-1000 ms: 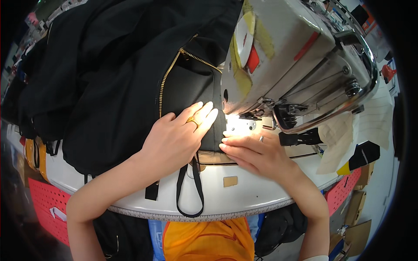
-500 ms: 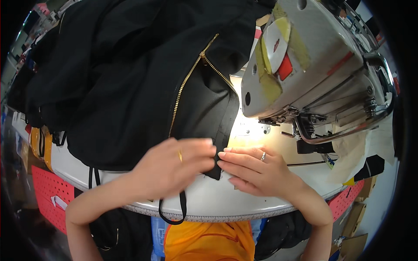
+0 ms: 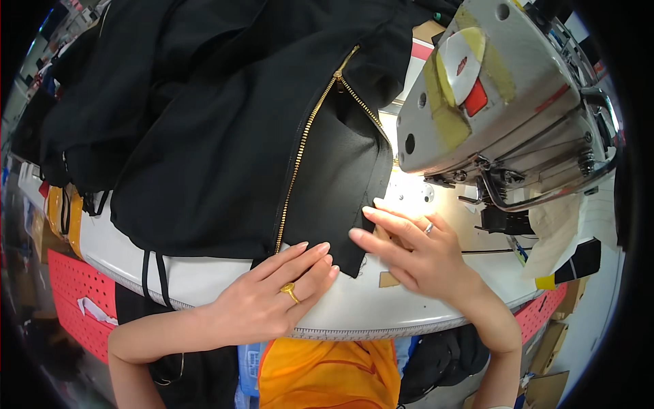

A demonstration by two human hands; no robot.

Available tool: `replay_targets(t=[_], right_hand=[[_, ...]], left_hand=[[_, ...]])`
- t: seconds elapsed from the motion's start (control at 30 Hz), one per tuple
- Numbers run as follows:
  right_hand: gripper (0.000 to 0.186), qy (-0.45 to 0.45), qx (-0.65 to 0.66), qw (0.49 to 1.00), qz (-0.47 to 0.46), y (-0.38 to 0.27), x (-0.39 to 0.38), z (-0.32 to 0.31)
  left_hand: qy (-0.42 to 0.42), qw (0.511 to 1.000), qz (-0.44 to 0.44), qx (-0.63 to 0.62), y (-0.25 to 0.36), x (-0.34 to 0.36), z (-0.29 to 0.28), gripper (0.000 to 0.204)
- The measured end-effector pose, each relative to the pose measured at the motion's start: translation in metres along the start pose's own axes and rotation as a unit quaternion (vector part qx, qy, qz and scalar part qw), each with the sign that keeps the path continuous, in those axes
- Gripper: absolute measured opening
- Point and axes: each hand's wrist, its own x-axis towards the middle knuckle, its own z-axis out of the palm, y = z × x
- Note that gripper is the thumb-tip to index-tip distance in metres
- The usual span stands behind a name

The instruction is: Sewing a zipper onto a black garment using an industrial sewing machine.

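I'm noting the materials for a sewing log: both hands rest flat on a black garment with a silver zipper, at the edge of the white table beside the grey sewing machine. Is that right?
Not quite: the zipper is gold, not silver, as the head view shows. The rest holds: the left hand and right hand rest flat on the black garment at the edge of the white table, beside the grey sewing machine.

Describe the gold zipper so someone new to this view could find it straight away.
Start at the grey sewing machine on the right, then look left to the black garment heaped over the white table. The gold zipper runs diagonally down it toward the left hand, the only bright metallic line on the dark cloth.
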Motion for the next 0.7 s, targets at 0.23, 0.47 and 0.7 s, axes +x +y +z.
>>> replay_targets(t=[0.23, 0.47, 0.7], right_hand=[[0.046, 0.022, -0.056, 0.998, -0.019, -0.007, 0.001, 0.004], [0.048, 0.031, 0.241, 0.966, 0.092, -0.003, 0.009, 0.002], [0.037, -0.04, 0.527, 0.809, 0.259, -0.004, 0.032, -0.001]], left_hand=[[0.012, 1.0, 0.011, 0.004, -0.003, 0.002, 0.001, 0.039], [0.074, 0.951, -0.192, -0.231, -0.023, 0.041, 0.0, 0.015], [0.004, 0.7, -0.411, -0.583, -0.048, 0.022, -0.029, 0.016]])
